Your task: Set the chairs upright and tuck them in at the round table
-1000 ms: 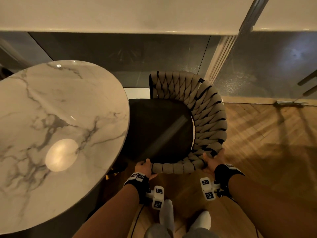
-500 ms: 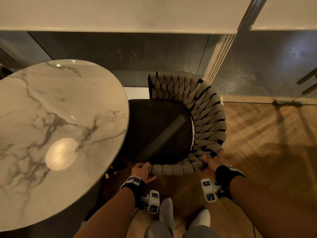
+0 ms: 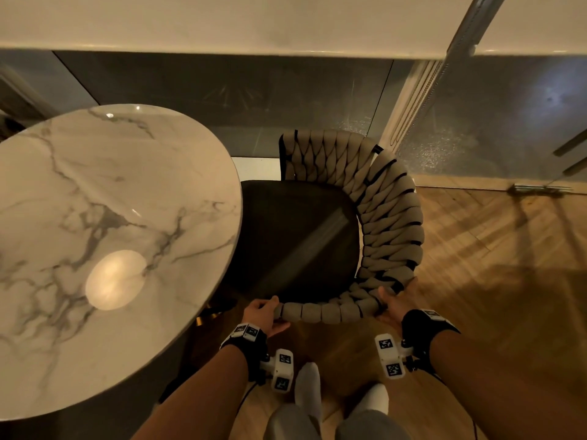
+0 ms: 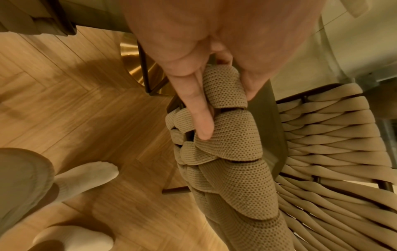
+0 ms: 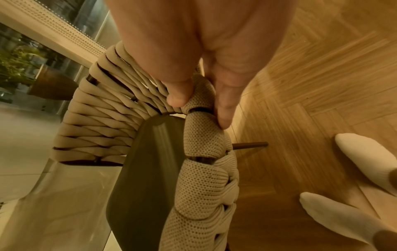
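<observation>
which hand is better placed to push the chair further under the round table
Right, probably. The right hand grips the chair rim at its outer corner, away from the round table, so it can shove tableward. The left hand holds the rim end beside the table's edge.

From the head view I lose the front edge of the chair (image 3: 317, 236) seat under the rim of the surface (image 3: 111, 249), whose left side runs off the frame. The chair legs are mostly hidden. Most of my left hand (image 4: 204, 51) fingers (image 4: 203, 115) vanish behind the woven rail; my right hand (image 5: 204, 51) is cropped at the top edge.
</observation>
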